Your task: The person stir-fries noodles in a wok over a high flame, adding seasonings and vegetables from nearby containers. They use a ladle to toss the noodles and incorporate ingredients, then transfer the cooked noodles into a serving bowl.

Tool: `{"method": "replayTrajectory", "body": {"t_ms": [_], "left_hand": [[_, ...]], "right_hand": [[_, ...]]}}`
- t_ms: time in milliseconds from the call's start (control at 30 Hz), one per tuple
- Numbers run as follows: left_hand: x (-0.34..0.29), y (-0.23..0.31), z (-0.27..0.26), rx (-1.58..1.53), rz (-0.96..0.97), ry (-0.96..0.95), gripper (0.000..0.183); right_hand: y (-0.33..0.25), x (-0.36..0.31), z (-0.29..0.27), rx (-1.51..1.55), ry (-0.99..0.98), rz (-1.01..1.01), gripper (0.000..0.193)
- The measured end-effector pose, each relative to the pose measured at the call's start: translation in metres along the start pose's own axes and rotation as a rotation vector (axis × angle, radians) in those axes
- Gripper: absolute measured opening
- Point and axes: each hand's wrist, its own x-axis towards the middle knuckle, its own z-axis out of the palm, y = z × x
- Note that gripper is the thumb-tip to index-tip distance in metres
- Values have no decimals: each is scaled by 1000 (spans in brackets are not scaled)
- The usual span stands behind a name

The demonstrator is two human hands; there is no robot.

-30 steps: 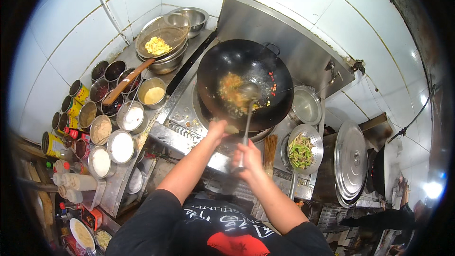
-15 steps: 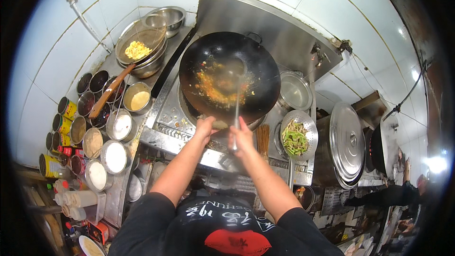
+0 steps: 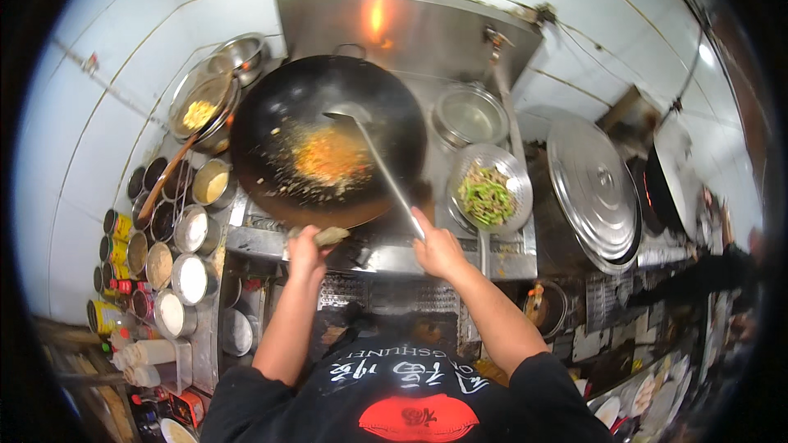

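My left hand (image 3: 306, 254) is closed around a folded cloth (image 3: 330, 236) at the near rim of a large black wok (image 3: 267, 119). In my right hand (image 3: 439, 251) is the end of a long-handled metal ladle (image 3: 382, 164). The ladle's head rests over the wok's far inner side. Chopped orange-red food (image 3: 328, 156) with small pale bits lies in the bottom of the wok. Right of the wok, a perforated strainer (image 3: 520, 189) holds green strips and brownish pieces (image 3: 486, 195).
A metal pot of liquid (image 3: 469, 121) stands behind the strainer. At left are a wooden-handled strainer (image 3: 168, 176) with yellow egg (image 3: 199, 115) and several seasoning tins (image 3: 195, 275). Farther right stand a big lidded pot (image 3: 591, 189) and another person's dark sleeve (image 3: 698, 279).
The wok has shifted left along with my left hand. My right hand has moved right, and the ladle now slants instead of pointing straight ahead. An orange glow appears on the steel backsplash.
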Motion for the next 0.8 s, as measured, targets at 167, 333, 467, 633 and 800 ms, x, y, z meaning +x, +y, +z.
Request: {"method": "replayTrajectory", "body": {"t_ms": [167,333,467,633,800], "left_hand": [[-65,-18,-51,39,-7,26,22],[-123,-43,-92,-38,-57,222,31],[-180,-106,-86,-95,122,317,19],[-191,-240,14,181,-557,-151,32],[-115,-295,176,193,-713,-514,41]], "right_hand": [[59,-95,-11,523,173,-73,58],[150,-180,-18,897,84,10,57],[216,-239,-30,1165,20,229,60],[268,-294,-32,1224,94,269,55],[280,-327,-31,1232,220,264,47]]}}
